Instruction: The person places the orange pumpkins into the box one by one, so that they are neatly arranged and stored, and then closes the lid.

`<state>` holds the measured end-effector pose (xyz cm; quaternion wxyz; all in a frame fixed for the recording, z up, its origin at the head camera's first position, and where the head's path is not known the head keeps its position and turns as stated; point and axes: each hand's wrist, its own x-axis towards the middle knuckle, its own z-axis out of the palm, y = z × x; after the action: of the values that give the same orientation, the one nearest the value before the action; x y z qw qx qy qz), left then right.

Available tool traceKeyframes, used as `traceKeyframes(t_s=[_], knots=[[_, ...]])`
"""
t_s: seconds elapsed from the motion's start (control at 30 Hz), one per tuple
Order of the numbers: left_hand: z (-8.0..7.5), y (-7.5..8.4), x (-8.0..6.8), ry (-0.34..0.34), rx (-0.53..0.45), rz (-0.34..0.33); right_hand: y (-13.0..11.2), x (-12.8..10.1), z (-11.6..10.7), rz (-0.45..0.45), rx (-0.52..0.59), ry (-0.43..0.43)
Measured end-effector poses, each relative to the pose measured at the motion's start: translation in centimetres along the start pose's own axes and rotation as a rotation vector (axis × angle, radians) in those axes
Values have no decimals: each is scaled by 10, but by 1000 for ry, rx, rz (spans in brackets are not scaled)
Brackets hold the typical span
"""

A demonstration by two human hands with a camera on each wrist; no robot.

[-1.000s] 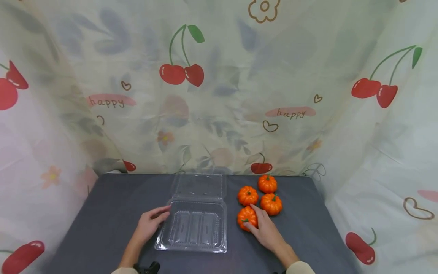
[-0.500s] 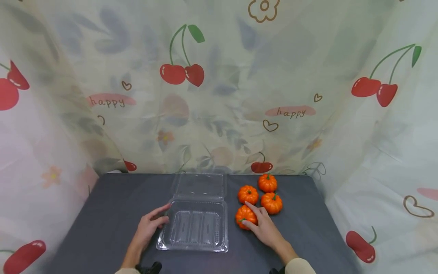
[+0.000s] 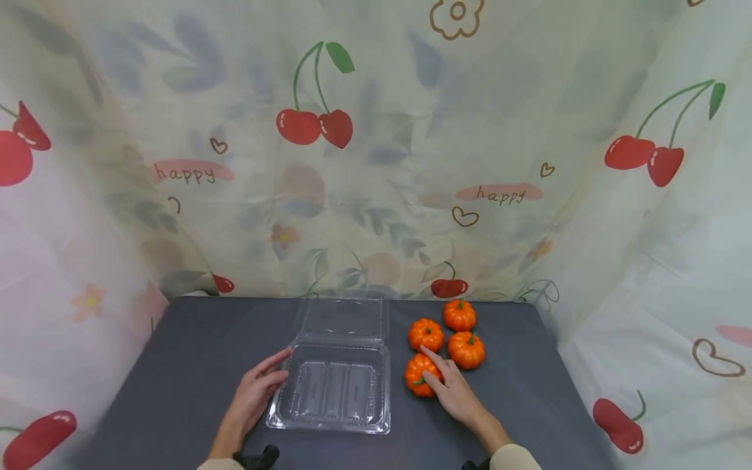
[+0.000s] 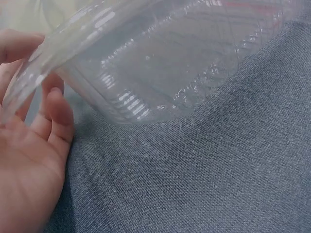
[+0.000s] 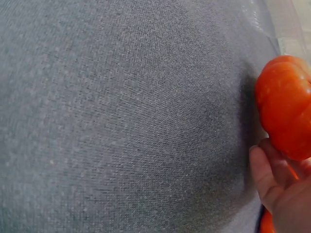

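Left hand rests relaxed fingers against the open clear container, steadying it on the desk. Right hand grasps the nearest pumpkin (three others behind).

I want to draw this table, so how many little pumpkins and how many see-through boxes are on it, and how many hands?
Orange pumpkins: 4, at and, held by the right hand
Clear plastic box with its lid open: 1
Hands: 2, left hand touching the box, right hand
Total: 7
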<state>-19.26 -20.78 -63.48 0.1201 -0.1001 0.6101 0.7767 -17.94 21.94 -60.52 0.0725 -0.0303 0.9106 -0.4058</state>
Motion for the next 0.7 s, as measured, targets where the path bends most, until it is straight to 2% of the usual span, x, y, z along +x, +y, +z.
traceKeyframes(t_s=[0.23, 0.47, 0.57, 0.7], knots=[[1, -1, 0, 10, -64, -12, -6, 1, -6, -41, 13, 49], [-1, -3, -2, -34, -63, -6, -17, 1, -25, -87, -11, 55], [-2, -2, -3, -23, -70, -10, -25, 4, -34, -123, -30, 57], [-2, -1, -4, -11, -85, -19, -37, 5, -44, -125, -19, 65]])
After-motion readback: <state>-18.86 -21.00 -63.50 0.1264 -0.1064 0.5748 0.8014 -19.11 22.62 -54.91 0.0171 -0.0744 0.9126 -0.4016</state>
